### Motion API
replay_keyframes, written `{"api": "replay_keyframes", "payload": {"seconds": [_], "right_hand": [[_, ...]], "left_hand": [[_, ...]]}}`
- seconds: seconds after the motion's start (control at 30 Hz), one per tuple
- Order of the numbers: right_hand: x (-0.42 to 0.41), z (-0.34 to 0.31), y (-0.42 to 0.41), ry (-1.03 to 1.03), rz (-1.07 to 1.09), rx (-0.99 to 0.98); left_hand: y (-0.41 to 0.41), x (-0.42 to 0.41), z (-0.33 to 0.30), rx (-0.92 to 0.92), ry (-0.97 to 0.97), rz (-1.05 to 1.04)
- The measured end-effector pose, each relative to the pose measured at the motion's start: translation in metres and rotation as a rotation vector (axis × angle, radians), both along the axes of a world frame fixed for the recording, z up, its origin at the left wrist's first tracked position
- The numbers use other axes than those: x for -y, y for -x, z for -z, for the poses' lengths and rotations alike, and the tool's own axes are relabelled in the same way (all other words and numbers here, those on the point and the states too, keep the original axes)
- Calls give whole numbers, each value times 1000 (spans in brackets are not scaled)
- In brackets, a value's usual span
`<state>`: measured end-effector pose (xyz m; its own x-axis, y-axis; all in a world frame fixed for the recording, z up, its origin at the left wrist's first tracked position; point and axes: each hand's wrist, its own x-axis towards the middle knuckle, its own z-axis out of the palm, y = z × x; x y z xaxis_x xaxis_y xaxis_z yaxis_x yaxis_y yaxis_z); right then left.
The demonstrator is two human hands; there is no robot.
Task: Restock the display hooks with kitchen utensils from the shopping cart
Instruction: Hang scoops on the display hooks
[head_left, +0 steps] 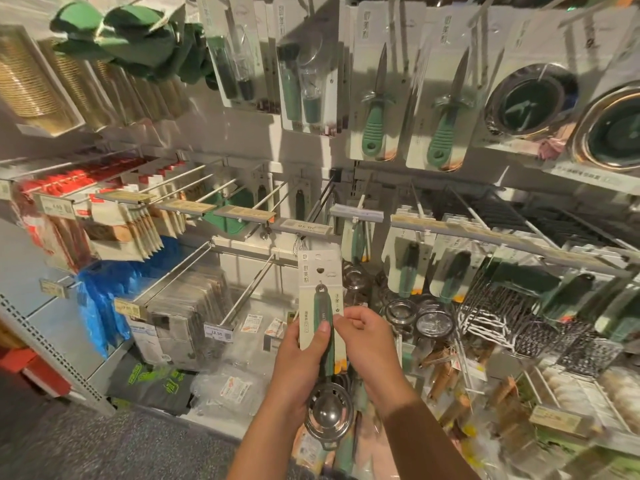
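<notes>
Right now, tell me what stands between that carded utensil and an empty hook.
Nothing visible: both hands, left hand and right hand, hold the carded utensil upright in open air, apart from the bare hook to its left.

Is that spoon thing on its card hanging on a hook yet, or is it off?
Off. Both the left hand and right hand hold the carded utensil in front of the shelves, its hang hole on no hook.

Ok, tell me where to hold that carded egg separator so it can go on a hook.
Grip the egg separator by the lower half of its card, pinching from both side edges as the left hand and right hand do. The hang hole sits at the card's top, so that end must stay free, and the steel bowl hangs heavy below.
</notes>
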<state>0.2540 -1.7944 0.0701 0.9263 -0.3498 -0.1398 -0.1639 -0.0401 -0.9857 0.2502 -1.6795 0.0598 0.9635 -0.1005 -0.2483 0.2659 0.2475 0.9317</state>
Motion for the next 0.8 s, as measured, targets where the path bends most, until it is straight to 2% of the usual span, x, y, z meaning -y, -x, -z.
{"api": "replay_keyframes", "payload": {"seconds": [0.17, 0.53, 0.8], "right_hand": [[5, 1, -2, -54, 46, 10], [24, -25, -8, -28, 171, 126], [31, -44, -32, -10, 235, 139]], "left_hand": [[-2, -2, -2, 7, 5, 14], [4, -6, -11, 27, -13, 12], [2, -3, -15, -50, -37, -35]]}}
